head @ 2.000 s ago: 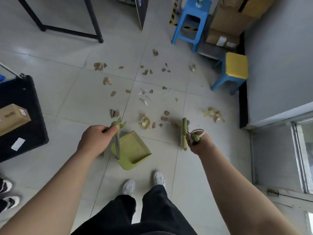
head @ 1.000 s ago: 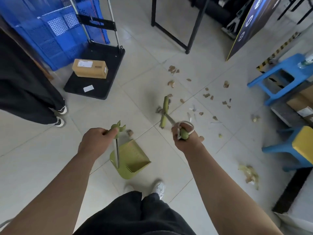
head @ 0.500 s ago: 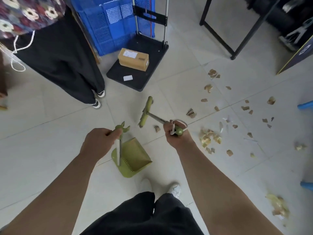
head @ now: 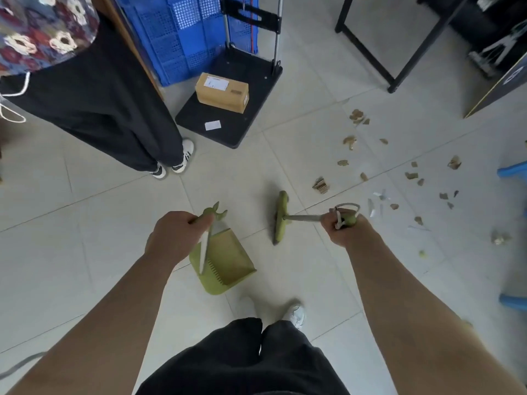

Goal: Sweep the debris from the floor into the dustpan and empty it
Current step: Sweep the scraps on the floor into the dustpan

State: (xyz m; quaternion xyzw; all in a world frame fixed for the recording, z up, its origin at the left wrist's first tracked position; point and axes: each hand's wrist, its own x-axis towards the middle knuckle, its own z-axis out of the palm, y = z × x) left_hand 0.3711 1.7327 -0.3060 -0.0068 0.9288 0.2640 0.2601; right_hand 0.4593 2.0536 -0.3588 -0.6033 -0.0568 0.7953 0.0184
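Your left hand (head: 174,238) grips the handle of the one green dustpan (head: 228,263), near your two feet. The one broom (head: 281,216) stands just right of it, its handle clenched in your right hand (head: 342,228). Roughly twenty debris scraps (head: 320,184) lie scattered far right.

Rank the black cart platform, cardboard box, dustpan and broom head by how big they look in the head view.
1. black cart platform
2. dustpan, which looks bigger than the box, but it is nearer the camera, so this is unsure
3. cardboard box
4. broom head
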